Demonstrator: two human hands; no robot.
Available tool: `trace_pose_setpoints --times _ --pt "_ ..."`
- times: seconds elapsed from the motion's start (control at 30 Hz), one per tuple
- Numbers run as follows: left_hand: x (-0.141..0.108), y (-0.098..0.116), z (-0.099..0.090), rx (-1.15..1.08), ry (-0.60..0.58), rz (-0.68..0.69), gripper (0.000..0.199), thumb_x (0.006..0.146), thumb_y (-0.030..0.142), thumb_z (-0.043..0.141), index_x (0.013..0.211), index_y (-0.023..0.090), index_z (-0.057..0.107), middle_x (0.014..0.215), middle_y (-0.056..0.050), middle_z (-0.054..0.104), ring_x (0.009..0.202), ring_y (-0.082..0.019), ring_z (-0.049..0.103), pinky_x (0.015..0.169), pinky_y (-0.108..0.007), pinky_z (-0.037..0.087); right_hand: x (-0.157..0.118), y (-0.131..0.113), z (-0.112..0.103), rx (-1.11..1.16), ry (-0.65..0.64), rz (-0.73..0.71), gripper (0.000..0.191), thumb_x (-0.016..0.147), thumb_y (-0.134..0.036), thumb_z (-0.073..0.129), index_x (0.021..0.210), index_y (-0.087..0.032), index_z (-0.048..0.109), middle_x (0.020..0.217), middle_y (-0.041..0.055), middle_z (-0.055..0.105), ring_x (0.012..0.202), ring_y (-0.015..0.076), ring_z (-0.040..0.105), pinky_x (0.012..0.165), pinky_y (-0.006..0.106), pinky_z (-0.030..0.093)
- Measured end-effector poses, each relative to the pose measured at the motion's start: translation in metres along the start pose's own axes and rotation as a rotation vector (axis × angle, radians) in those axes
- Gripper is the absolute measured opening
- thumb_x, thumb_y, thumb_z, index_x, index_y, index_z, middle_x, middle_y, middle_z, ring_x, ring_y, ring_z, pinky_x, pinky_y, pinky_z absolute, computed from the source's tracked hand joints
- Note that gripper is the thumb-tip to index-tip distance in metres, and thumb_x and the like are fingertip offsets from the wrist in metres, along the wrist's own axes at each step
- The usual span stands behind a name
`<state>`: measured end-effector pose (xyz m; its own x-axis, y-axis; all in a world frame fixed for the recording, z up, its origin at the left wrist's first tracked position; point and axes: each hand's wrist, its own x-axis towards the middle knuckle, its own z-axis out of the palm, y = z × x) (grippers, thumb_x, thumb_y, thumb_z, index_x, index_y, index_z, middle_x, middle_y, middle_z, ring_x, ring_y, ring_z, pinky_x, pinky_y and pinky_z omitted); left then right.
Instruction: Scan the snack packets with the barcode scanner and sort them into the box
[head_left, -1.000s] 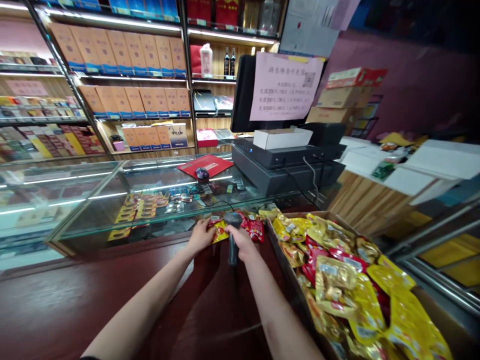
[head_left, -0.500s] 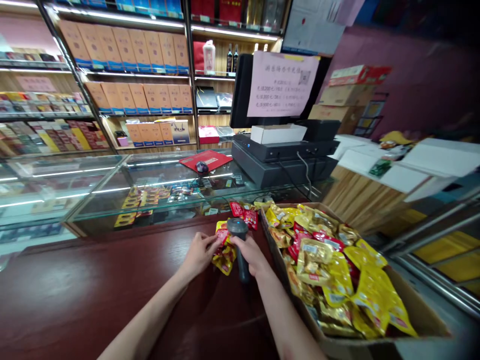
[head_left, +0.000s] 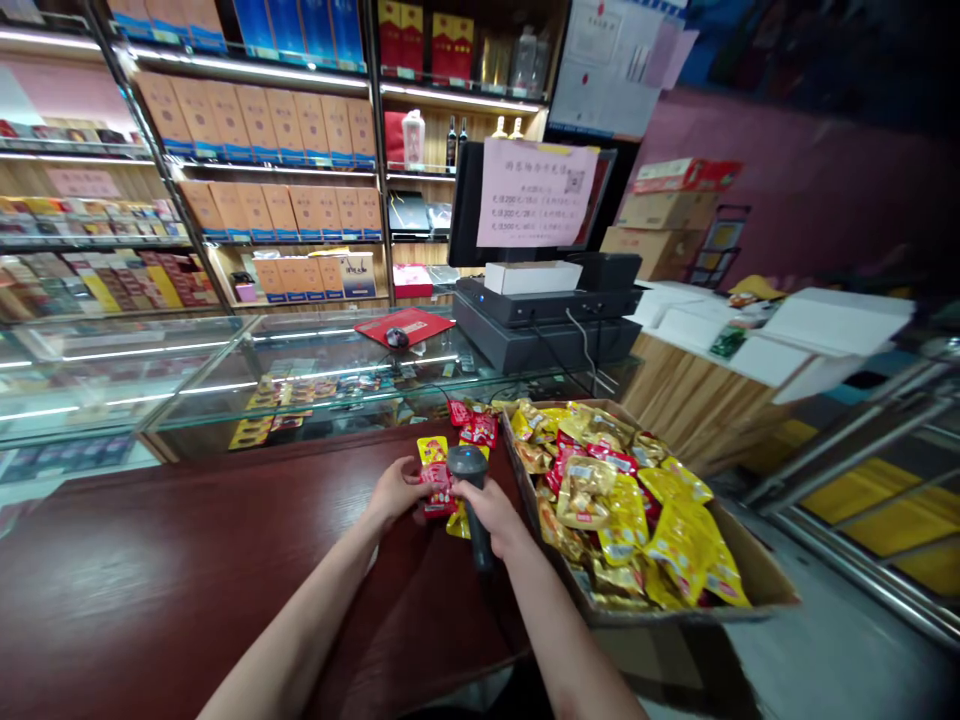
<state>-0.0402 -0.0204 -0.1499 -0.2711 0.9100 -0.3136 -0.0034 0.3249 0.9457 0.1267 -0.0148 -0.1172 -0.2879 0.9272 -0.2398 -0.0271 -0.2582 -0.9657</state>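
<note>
My right hand (head_left: 491, 512) is wrapped round the handle of a dark grey barcode scanner (head_left: 472, 500), its head pointing away over the brown tabletop. Just left of it, the fingers of my left hand (head_left: 394, 492) pinch the edge of a red snack packet (head_left: 437, 485). Yellow snack packets (head_left: 431, 448) lie beneath and behind that one, partly covered by the scanner. A few red packets (head_left: 476, 425) lie farther back, near the glass counter.
To the right stands a cardboard box (head_left: 750, 610) full of gold, yellow and red packets. Behind are a glass display counter (head_left: 217, 400), a mouse (head_left: 397, 338) on a red pad, and a monitor (head_left: 469, 210) above a cash drawer. Stocked shelves line the back wall.
The view has shifted, so the box appears farther left. The red packet now lies flatter and more exposed beside the scanner; both hands keep their hold.
</note>
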Motion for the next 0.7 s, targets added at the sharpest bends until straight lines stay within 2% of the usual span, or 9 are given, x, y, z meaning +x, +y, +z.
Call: trace_pose_setpoints --times 0.07,0.17,0.27,0.4,0.5,0.6,0.7 --pt "-0.001 0.000 0.001 -0.202 -0.082 -0.083 0.062 0.059 0.020 0.080 0.115 0.010 0.054 0.070 -0.003 0.067 0.056 -0.012 0.062 0.058 -0.022 0.049 -0.001 0.001 0.000 0.026 0.011 0.001 0.024 0.063 -0.025 0.063 0.083 -0.013 0.067 0.075 0.0023 0.069 0.078 0.0183 0.062 0.074 0.027 0.044" --pt "-0.002 0.002 -0.001 -0.317 -0.184 -0.155 0.031 0.066 0.017 0.076 0.093 0.009 0.063 0.078 -0.008 0.070 0.062 -0.011 0.065 0.065 -0.021 0.052 -0.006 -0.001 0.001 0.011 -0.001 -0.042 0.025 0.063 -0.025 0.064 0.085 -0.014 0.067 0.077 0.0015 0.069 0.080 0.0180 0.062 0.077 0.028 0.044" --pt "-0.001 0.012 -0.009 -0.353 -0.240 -0.206 0.026 0.067 0.013 0.074 0.091 0.010 0.063 0.083 -0.010 0.070 0.066 -0.013 0.067 0.066 -0.022 0.054 -0.012 -0.009 0.004 -0.016 0.002 -0.093 0.025 0.064 -0.027 0.065 0.086 -0.015 0.065 0.073 0.0005 0.067 0.073 0.0164 0.061 0.070 0.027 0.045" --pt "0.009 0.049 -0.022 -0.409 -0.337 -0.237 0.027 0.072 0.012 0.069 0.098 0.015 0.060 0.083 -0.007 0.071 0.066 -0.016 0.068 0.064 -0.027 0.055 -0.019 -0.026 0.006 -0.053 0.053 -0.113 0.032 0.064 -0.034 0.068 0.088 -0.015 0.060 0.066 0.0014 0.064 0.058 0.0153 0.060 0.054 0.025 0.047" --pt "0.020 0.088 -0.029 -0.416 -0.300 -0.264 0.013 0.077 0.015 0.064 0.089 0.012 0.060 0.071 -0.007 0.069 0.056 -0.014 0.066 0.059 -0.025 0.055 -0.024 -0.037 0.010 -0.095 0.041 -0.113 0.033 0.066 -0.038 0.067 0.088 -0.016 0.057 0.058 0.0005 0.061 0.047 0.0145 0.057 0.043 0.025 0.045" --pt "0.031 0.119 -0.033 -0.435 -0.293 -0.253 0.011 0.078 0.019 0.064 0.086 0.012 0.059 0.068 -0.005 0.068 0.058 -0.014 0.066 0.060 -0.025 0.056 -0.031 -0.043 0.015 -0.145 -0.013 -0.122 0.026 0.067 -0.035 0.063 0.083 -0.016 0.057 0.050 -0.0008 0.058 0.040 0.0134 0.053 0.038 0.023 0.044" --pt "0.038 0.136 -0.034 -0.454 -0.301 -0.247 0.016 0.077 0.022 0.067 0.086 0.012 0.058 0.068 -0.004 0.066 0.059 -0.015 0.066 0.060 -0.027 0.057 -0.038 -0.043 0.021 -0.166 -0.050 -0.135 0.013 0.067 -0.028 0.059 0.070 -0.016 0.056 0.043 -0.0025 0.054 0.035 0.0114 0.050 0.037 0.021 0.041"
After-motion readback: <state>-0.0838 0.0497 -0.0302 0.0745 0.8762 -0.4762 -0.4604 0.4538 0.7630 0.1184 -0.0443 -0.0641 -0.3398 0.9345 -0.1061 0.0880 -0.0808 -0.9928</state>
